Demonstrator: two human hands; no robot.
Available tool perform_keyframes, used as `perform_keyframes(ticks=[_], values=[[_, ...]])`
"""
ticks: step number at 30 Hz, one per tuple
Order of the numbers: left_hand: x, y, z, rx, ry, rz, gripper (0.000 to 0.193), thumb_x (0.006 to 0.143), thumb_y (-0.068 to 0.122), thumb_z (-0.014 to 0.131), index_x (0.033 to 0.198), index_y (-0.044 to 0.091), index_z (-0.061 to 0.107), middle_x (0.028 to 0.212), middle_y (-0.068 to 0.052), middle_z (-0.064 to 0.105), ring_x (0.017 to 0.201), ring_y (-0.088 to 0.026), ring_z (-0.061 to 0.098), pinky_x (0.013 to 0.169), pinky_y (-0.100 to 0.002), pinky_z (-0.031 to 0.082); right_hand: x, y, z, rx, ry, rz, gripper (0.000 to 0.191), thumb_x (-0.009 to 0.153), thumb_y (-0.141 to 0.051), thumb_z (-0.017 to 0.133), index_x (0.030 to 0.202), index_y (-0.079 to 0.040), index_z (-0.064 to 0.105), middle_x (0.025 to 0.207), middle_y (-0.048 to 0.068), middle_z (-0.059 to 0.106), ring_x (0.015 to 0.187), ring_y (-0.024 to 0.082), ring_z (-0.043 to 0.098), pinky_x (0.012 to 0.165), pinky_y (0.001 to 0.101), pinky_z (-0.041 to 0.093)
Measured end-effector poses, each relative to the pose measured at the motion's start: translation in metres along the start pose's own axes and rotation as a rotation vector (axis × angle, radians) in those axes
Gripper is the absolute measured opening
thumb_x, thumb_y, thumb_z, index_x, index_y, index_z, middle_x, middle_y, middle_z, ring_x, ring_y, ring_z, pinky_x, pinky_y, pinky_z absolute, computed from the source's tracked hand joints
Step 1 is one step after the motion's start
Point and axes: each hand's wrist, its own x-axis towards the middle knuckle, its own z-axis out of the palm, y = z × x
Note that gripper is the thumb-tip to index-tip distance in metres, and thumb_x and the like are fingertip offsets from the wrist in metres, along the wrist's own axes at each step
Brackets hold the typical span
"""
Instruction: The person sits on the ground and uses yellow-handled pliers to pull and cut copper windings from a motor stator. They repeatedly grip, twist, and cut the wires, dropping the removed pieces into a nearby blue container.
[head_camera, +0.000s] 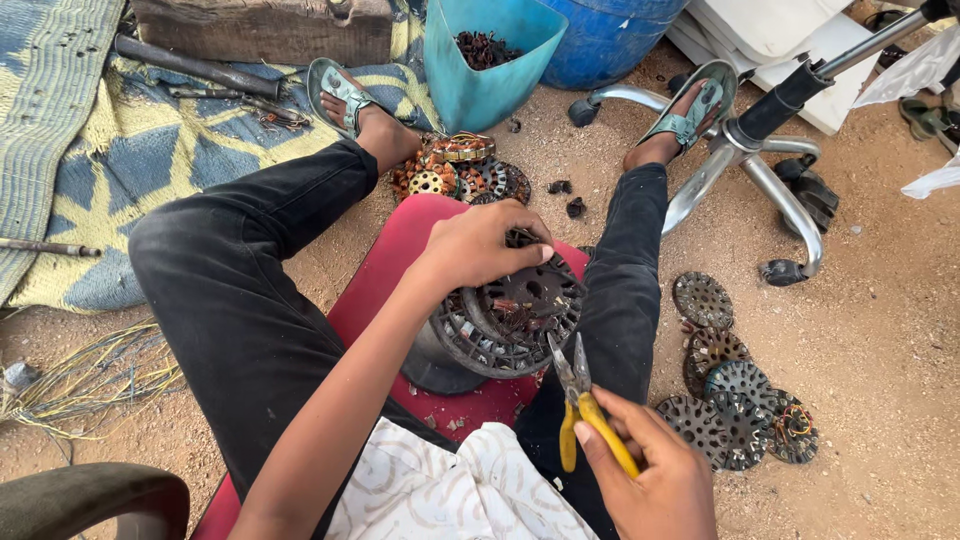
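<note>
1. Gripping the round slotted motor stator (510, 315) from above, the left hand (480, 245) has its fingers curled and clamped on the stator's far rim.
2. One stator lies on the red board (400, 260), near its right edge, between the person's two black-trousered legs.
3. One pair of yellow-handled pliers (580, 410) sits in the right hand (650, 475), fingers wrapped on the handles; the tips stand slightly apart, just beside the stator's near rim.
4. Open sand lies right of the right leg, up to a heap of about six stripped stators (740, 395).
5. Beyond the board's far edge sit a few copper-wound stators (455, 170) and one teal bin (485, 55).
6. A chrome chair base (740, 170) crowds the right foot.
7. Loose wires (90, 380) lie off the left leg.
</note>
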Motion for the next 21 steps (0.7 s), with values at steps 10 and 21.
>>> perform_keyframes(ticks=[10,21], values=[[0.009,-0.02,0.006,0.015,-0.018,0.034,0.042,0.096,0.055,0.055,0.119,0.026,0.074,0.12,0.001,0.071,0.112,-0.025,0.068,0.09,-0.041,0.053,0.008,-0.038,0.009,-0.036,0.176,-0.111,0.029,0.079,-0.012,0.08,0.107,-0.004,0.078,0.09,0.01,0.079,0.072,0.015,0.076,0.065,0.0305,0.057],[0.078,-0.009,0.015,0.113,-0.34,-0.086,0.083,0.091,0.072,0.045,0.15,0.014,0.044,0.13,-0.027,0.061,0.119,-0.043,0.063,0.102,-0.05,0.047,0.008,-0.04,0.008,-0.127,0.193,-0.342,0.028,0.083,-0.014,0.077,0.109,-0.002,0.075,0.097,0.014,0.077,0.083,0.024,0.077,0.071,0.0347,0.058]])
